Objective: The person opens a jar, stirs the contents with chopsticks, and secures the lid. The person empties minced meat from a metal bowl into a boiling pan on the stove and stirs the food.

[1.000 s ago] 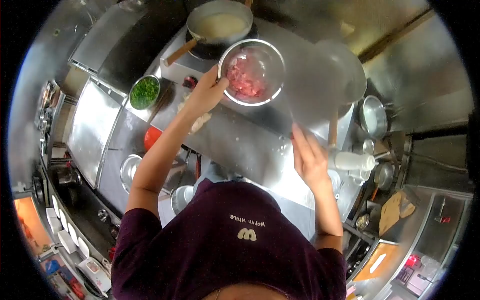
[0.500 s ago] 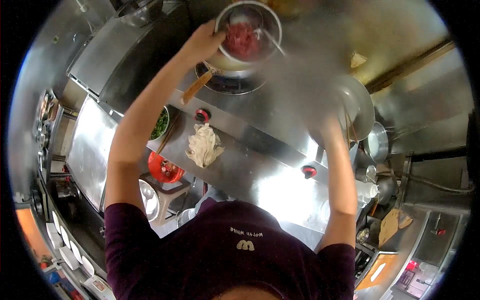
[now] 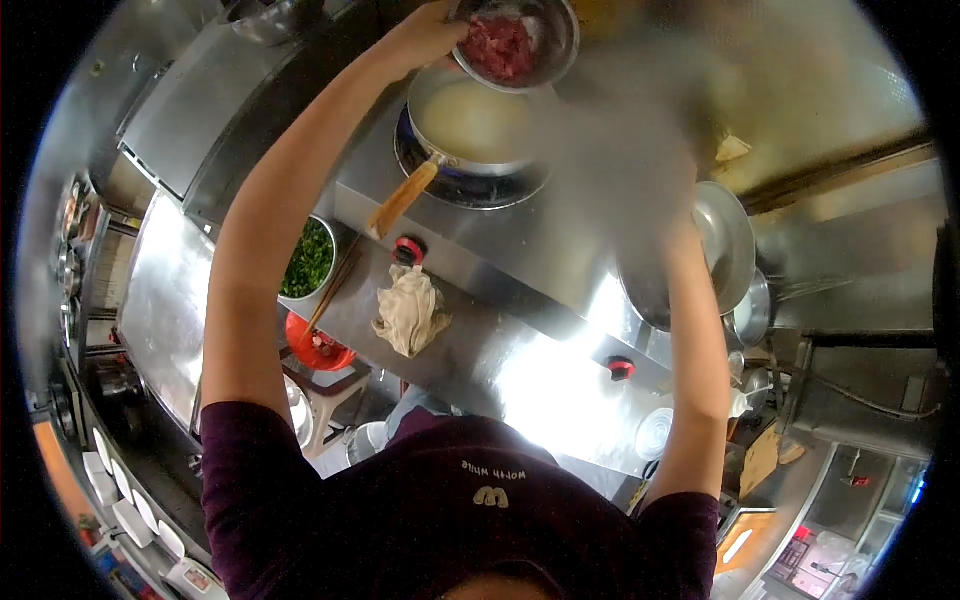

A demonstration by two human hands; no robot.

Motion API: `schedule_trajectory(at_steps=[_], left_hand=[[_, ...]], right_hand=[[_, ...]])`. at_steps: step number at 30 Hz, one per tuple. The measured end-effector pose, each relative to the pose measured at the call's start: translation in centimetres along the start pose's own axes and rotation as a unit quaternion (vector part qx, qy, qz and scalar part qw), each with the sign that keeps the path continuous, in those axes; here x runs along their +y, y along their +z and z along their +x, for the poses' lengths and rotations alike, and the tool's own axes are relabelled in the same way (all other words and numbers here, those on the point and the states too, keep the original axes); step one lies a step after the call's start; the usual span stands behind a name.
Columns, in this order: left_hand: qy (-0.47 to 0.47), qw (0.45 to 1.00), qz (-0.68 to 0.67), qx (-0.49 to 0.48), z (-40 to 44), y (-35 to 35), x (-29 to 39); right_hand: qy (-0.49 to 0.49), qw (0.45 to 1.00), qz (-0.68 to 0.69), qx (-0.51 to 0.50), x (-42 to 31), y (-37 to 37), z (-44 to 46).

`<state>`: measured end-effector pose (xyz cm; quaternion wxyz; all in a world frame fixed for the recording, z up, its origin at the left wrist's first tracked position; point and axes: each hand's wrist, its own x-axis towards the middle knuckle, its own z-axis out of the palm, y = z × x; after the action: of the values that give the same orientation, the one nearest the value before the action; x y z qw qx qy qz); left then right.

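My left hand [image 3: 428, 38] grips the rim of a metal bowl [image 3: 568, 45] at the top centre, its fingers closed on it. Raw red meat [image 3: 502, 50] lies inside the bowl. Just below and partly behind the bowl, a pan of pale liquid [image 3: 470, 118] rests on a burner, its wooden handle [image 3: 403, 200] pointing down and left. My right hand [image 3: 668, 170] reaches forward on the right, mostly hidden by a grey blur, so its fingers and anything in them cannot be made out.
A bowl of chopped greens [image 3: 310, 258], chopsticks [image 3: 335, 285] and a crumpled cloth [image 3: 411, 311] are at the left of the counter. Below them is a red container [image 3: 318, 345]. A large wok [image 3: 725, 240] stands on the right, near a red knob [image 3: 621, 369].
My left hand has moved forward with the bowl of meat, past the pan. My right arm has also reached forward, and its hand is now lost in the blur.
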<state>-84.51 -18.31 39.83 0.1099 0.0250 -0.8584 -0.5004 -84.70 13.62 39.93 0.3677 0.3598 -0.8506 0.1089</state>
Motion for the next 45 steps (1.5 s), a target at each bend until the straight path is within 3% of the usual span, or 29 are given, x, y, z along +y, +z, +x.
schedule_trajectory(at_steps=[7,11,12,13,15,16,19,20,23,26,29,32,35,36,37,39,41,43,44,45], left_hand=[[0.0,1.0,0.019,0.002,0.0,0.0,-0.4],[0.024,0.995,0.025,0.094,-0.1,0.6,-1.6],[0.002,0.996,0.087,0.031,-0.4,-0.1,-0.9],[0.026,0.979,0.196,0.042,-0.2,0.1,-1.7],[0.085,0.969,0.203,0.112,0.0,1.5,-3.7],[0.06,0.96,0.243,0.125,-0.1,2.1,-3.9],[0.045,0.95,0.306,0.047,0.4,2.5,-4.2],[0.045,0.949,0.307,0.052,0.4,2.8,-4.4],[0.046,0.947,0.311,0.07,0.6,3.3,-5.6],[0.175,0.912,0.338,0.153,1.4,4.0,-8.3],[0.066,0.911,0.38,0.148,0.8,4.5,-6.4],[0.151,0.859,0.454,0.181,1.3,4.4,-7.6],[0.087,0.906,0.381,0.162,-0.5,3.4,-3.5],[0.107,0.903,0.376,0.179,-0.6,3.1,-3.7],[0.127,0.899,0.37,0.196,-0.5,2.5,-4.2],[0.077,0.939,0.268,0.201,-0.4,1.3,-5.1],[-0.064,0.981,0.069,0.171,-0.3,-0.3,-5.8],[-0.11,0.952,-0.174,0.225,-3.4,-1.0,-3.5],[-0.137,0.948,-0.19,0.215,-5.6,-2.1,-1.8],[-0.098,0.939,-0.278,0.177,-7.4,-3.4,-2.7]], right_hand=[[-0.003,0.992,0.038,-0.121,-1.3,0.4,-1.2],[-0.074,0.994,0.009,-0.082,-0.7,1.4,-2.7],[-0.085,0.993,-0.009,-0.079,-0.8,1.4,-2.7],[-0.094,0.992,-0.026,-0.078,-0.8,1.4,-2.7],[-0.115,0.991,-0.04,-0.06,-0.4,2.3,-2.9],[-0.125,0.99,-0.048,-0.05,-0.1,2.8,-2.7],[-0.075,0.993,-0.05,-0.08,-1.1,4.1,-1.8],[-0.072,0.995,-0.042,-0.054,-1.1,5.0,-1.7],[-0.046,0.983,-0.106,-0.141,-1.2,6.3,-2.7],[-0.048,0.98,-0.039,-0.191,-1.6,6.8,-4.7],[-0.066,0.995,-0.02,-0.075,-2.0,2.0,-3.7],[-0.059,0.997,0.0,-0.055,-1.2,0.7,-4.1],[-0.071,0.996,-0.002,-0.062,-1.0,0.3,-4.9],[-0.07,0.995,0.026,-0.064,-1.4,0.0,-5.1],[-0.074,0.992,-0.001,-0.1,-2.1,-0.1,-4.9],[-0.061,0.986,-0.027,-0.151,-4.1,0.5,-4.1],[-0.033,0.981,-0.03,-0.186,-5.3,1.4,-2.9],[-0.029,0.97,-0.043,-0.236,-4.9,0.7,-1.7],[-0.035,0.962,-0.051,-0.266,-4.4,0.3,-1.3],[-0.031,0.955,-0.047,-0.291,-3.3,1.4,-2.1]])
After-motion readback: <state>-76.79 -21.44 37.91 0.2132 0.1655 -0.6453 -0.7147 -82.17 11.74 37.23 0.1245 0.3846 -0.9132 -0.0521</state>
